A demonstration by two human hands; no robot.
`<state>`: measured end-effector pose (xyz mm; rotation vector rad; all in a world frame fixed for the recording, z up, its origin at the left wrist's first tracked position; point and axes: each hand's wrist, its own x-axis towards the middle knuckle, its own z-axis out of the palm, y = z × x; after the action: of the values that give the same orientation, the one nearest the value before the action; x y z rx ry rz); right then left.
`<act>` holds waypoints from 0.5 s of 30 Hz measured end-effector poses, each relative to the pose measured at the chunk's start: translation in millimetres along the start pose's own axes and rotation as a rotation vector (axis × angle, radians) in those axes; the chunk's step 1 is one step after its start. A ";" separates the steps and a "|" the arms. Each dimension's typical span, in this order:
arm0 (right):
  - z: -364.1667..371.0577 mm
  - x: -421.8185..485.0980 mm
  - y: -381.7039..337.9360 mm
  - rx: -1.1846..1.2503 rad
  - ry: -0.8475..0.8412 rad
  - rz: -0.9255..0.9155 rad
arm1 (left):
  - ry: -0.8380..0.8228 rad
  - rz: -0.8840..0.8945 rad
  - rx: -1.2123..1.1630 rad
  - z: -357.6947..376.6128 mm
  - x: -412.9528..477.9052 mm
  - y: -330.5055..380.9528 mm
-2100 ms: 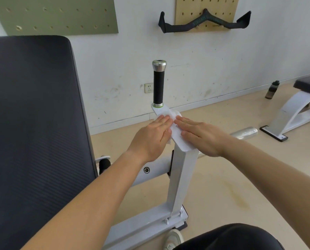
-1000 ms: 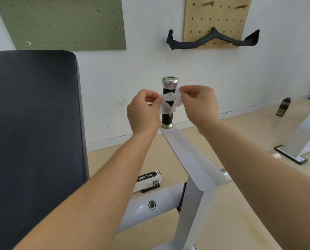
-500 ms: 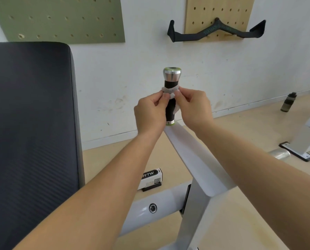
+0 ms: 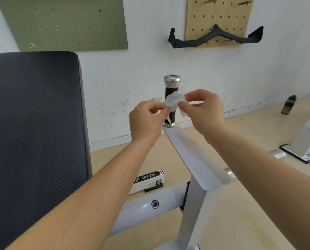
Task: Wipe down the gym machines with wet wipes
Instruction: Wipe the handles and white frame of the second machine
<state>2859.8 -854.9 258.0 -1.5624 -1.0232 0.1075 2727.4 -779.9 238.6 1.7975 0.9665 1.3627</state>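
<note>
Here, in the head view, the left hand point(image 4: 147, 120) and the right hand point(image 4: 204, 112) are both pinching a crumpled white wet wipe point(image 4: 174, 101) between thumb and forefinger, with the other fingers loosely curled. The wipe is stretching between the two pinches and lying across the near side of the upright black rubber handle grip point(image 4: 170, 91). It is covering the grip's middle, so the grip is sitting just beyond the fingertips point(image 4: 164, 110). The handle's chrome cap point(image 4: 172, 81) is showing above the fingers, and its bare lower part and chrome collar are showing below them. One loose corner of the wipe is hanging under the right hand's fingers.

The sloping white steel beam point(image 4: 192, 152) that carries the handle is running from just beneath the fingers down towards the person, passing between the two forearms. Its near edge is ending in a square corner over a white post. To the left of the left hand, well apart, the big black padded backrest point(image 4: 33, 123) is standing with its rounded edge facing the hands, leaving open room between. To the right of the right hand the tan floor point(image 4: 250, 134) is lying open as far as a dark bottle point(image 4: 288, 104) by the wall.

Above the fingers, a green pegboard point(image 4: 63, 22) and a wooden pegboard point(image 4: 217, 15) with a black angled pull bar point(image 4: 213, 38) are hanging on the white wall.
</note>
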 end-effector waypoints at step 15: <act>19.3 -8.1 -13.3 0.141 -0.127 0.146 | -0.040 -0.161 -0.340 0.5 -4.7 4.8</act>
<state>2836.4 -846.7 259.9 -1.5143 -0.9776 0.3766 2727.8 -786.4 240.4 1.4556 0.7853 1.2962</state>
